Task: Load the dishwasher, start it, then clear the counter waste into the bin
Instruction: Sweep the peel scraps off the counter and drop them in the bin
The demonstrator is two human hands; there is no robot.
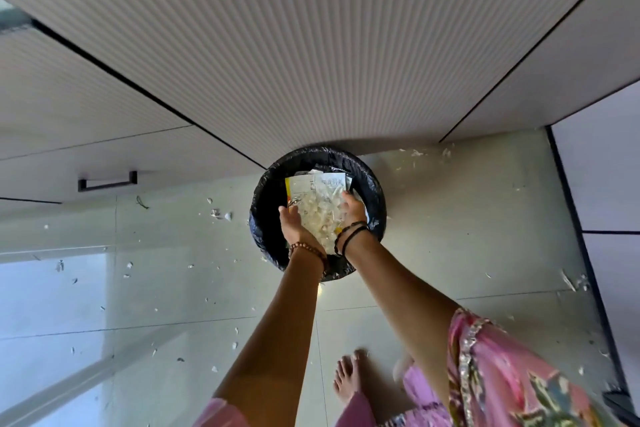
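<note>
**Waste going into the bin – spill risk**

Both hands sit cupped together right over the bin (317,211), which stands on the floor against the ribbed cabinet front (311,45). Left hand (293,224) and right hand (353,208) each curl around the sides of a pile of pale peelings (323,218), gripping it between them above the bin's opening. Inside the bin, just beyond the hands, lies a white and yellow packet (313,184) on the black liner.

Likely step: dropping the last of the waste; the dishwasher is not in view.

Risks: the pile is loose and light, so opening the hands unevenly could send bits over the bin's rim. Scraps (218,213) already lie on the floor left of the bin and more to its right. A bare foot (346,380) stands on the near side of the bin, where it could tread on scraps.
</note>
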